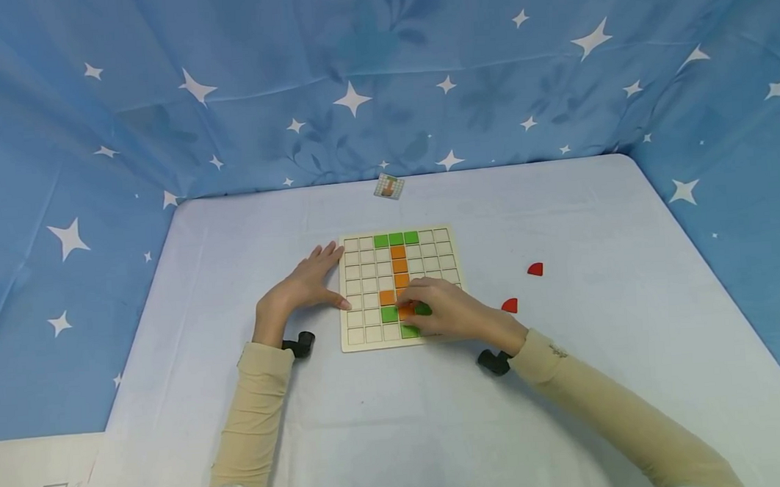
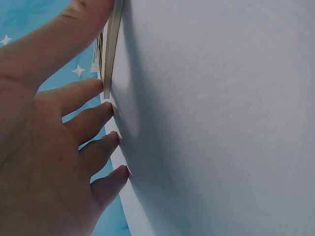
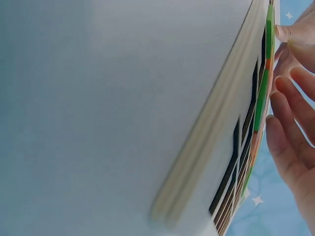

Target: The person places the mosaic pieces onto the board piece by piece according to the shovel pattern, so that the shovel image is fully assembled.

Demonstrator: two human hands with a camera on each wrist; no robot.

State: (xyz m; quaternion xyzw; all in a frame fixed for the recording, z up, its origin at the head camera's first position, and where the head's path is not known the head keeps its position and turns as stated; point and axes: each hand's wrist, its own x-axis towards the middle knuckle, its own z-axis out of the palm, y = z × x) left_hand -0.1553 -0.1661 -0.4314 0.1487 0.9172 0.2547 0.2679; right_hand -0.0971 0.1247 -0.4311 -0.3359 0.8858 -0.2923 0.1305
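Observation:
A square cream grid board (image 1: 365, 335) lies on the white table, with thin raised lines between its cells. Green tiles (image 1: 396, 239) fill part of its far row, and a column of orange tiles (image 1: 400, 266) runs down from them. Nearer the front, more green tiles (image 1: 389, 314) sit around the orange ones. My left hand (image 1: 304, 281) spreads along the board's left side, thumb on its edge. Over the front middle of the board, my right hand (image 1: 441, 308) touches the tiles with its fingertips, partly covering them. In the right wrist view, no loose piece shows between the fingers (image 3: 280, 142).
Two red quarter-circle pieces (image 1: 535, 269) (image 1: 509, 305) lie to the right of the board. Behind it is a small card (image 1: 389, 186) with a printed grid pattern. A blue curtain (image 1: 258, 118) with white stars hangs around the table's back and sides.

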